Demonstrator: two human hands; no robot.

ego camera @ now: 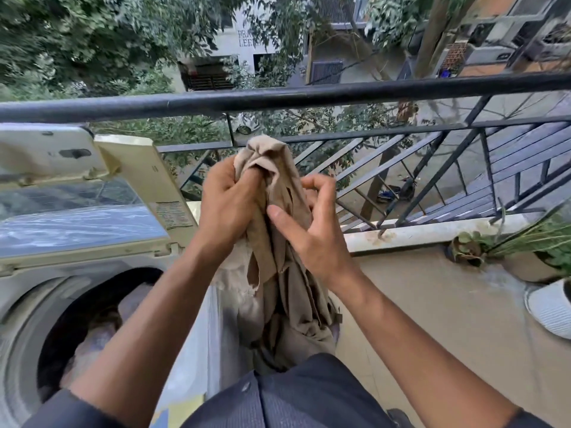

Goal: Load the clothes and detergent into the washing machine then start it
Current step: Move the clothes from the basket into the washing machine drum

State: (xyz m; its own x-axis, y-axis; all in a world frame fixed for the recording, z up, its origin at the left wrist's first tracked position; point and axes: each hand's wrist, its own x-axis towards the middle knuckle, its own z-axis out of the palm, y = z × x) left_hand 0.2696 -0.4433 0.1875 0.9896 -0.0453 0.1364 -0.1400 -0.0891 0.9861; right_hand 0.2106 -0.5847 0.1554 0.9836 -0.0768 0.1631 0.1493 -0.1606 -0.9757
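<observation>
Left hand clenched round the upper bunch of a beige garment, fingers buried in the folds; right hand just beside it on the cloth, thumb pressed to the fabric, fingers loosely curled and partly spread, apparently gathering or feeling along it. Garment held at chest height in front of the black balcony railing, its tail hanging down to the person's waist, off the right edge of the top-loading washing machine. Lid raised and folded back; drum opening exposed at lower left, with pale clothes seemingly already inside. No detergent identifiable. Potted plant on the ledge at right.

Step judged to be loading. For a clean drop: bunch the trailing tail up first, carry the bundle leftward over the drum rim, release well inside the opening rather than across its edge. Risk: loose fabric draping over the rim or catching the lid hinge.
</observation>
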